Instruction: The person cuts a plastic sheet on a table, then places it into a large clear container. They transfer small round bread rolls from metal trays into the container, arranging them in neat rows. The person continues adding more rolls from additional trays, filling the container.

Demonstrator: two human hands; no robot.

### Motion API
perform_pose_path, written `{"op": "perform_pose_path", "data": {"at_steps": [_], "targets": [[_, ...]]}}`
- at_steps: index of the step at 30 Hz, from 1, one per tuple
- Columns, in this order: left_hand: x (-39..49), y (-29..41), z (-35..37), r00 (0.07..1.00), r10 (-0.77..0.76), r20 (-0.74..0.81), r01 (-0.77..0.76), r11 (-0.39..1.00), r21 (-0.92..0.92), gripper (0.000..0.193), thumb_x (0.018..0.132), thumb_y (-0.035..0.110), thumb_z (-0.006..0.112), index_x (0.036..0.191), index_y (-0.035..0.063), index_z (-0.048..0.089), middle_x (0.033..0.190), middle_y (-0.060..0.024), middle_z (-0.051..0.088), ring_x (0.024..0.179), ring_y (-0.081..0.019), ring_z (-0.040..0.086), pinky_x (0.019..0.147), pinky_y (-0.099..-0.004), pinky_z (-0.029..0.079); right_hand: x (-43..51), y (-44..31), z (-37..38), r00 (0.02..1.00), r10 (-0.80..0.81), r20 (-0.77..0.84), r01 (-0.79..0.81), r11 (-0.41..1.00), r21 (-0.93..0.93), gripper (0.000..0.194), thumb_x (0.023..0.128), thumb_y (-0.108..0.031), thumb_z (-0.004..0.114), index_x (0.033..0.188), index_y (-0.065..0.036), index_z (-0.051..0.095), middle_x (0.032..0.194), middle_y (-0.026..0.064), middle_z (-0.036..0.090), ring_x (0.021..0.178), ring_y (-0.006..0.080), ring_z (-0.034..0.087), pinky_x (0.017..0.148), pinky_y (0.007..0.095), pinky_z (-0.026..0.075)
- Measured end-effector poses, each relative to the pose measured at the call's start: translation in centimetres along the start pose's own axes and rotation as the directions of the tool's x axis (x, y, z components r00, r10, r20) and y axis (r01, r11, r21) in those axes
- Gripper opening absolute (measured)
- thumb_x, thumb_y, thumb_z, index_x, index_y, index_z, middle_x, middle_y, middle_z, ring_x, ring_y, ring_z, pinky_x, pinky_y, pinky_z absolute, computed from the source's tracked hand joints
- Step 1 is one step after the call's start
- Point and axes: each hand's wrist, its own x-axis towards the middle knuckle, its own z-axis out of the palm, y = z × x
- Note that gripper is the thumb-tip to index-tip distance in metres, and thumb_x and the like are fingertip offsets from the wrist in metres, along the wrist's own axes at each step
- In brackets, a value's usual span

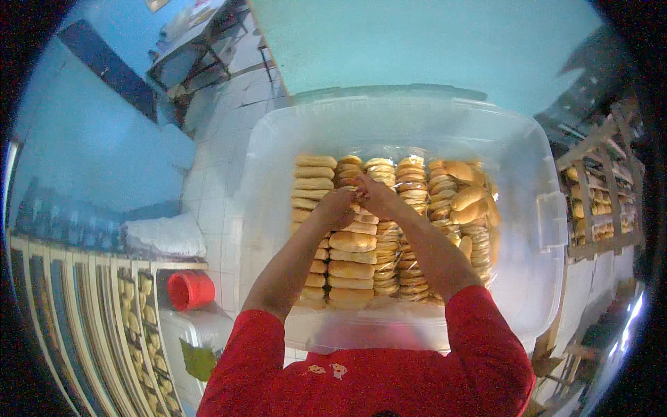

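Observation:
A large translucent plastic bin (396, 122) stands before me with bread rolls packed inside it in rows. My left hand (337, 207) and my right hand (376, 195) meet over the second row from the left, fingers close together. Their fingers are at the rolls there, but whether they grip one is hidden. Below my hands the same row continues as stacked oblong rolls (352, 270). The leftmost row of pale rolls (315, 173) lies beside my left hand. Rows to the right have a shiny clear wrap (413, 177). Loose browned rolls (467, 204) lie on top at the right.
A slatted rack with bread (148, 333) stands at lower left, near a red plastic container (190, 290) and a white-lidded bin (193, 323). Another bread rack (599, 208) is at right. A wall (427, 41) rises behind the bin; a table (190, 39) stands at upper left.

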Motion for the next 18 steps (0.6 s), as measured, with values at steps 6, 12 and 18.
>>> {"op": "perform_pose_path", "data": {"at_steps": [6, 12, 18], "targets": [[-0.2, -0.4, 1.3, 0.994, 0.071, -0.084, -0.042, 0.952, 0.304, 0.034, 0.092, 0.03, 0.059, 0.12, 0.0111, 0.061, 0.124, -0.0224, 0.056, 0.113, -0.0387, 0.058, 0.093, -0.05, 0.048, -6.1, 7.9, -14.3, 0.858, 0.399, -0.324, -0.435, 0.228, -0.871, 0.053, 0.085, -0.028, 0.065, 0.133, -0.01, 0.051, 0.127, 0.0146, 0.059, 0.118, 0.0323, 0.056, 0.095, 0.0466, 0.048], [0.5, -1.5, 1.3, 0.983, 0.121, -0.138, -0.083, 0.963, 0.255, 0.033, 0.093, 0.027, 0.06, 0.125, 0.018, 0.059, 0.126, -0.0196, 0.054, 0.118, -0.038, 0.054, 0.094, -0.0482, 0.047, -10.8, 8.7, -19.9, 0.744, 0.531, -0.404, -0.588, 0.234, -0.774, 0.066, 0.082, -0.035, 0.072, 0.139, -0.013, 0.046, 0.134, 0.0071, 0.057, 0.123, 0.0278, 0.054, 0.1, 0.0472, 0.044], [-0.2, -2.7, 1.3, 0.966, 0.193, -0.175, -0.172, 0.977, 0.125, 0.027, 0.092, 0.019, 0.061, 0.117, 0.0089, 0.059, 0.113, -0.0144, 0.059, 0.108, -0.0333, 0.057, 0.087, -0.0437, 0.05, -6.9, 3.4, -15.7, 0.973, 0.027, -0.23, -0.197, 0.617, -0.762, 0.042, 0.085, -0.031, 0.068, 0.123, -0.014, 0.059, 0.123, 0.011, 0.062, 0.113, 0.0339, 0.058, 0.095, 0.0459, 0.048]]}}
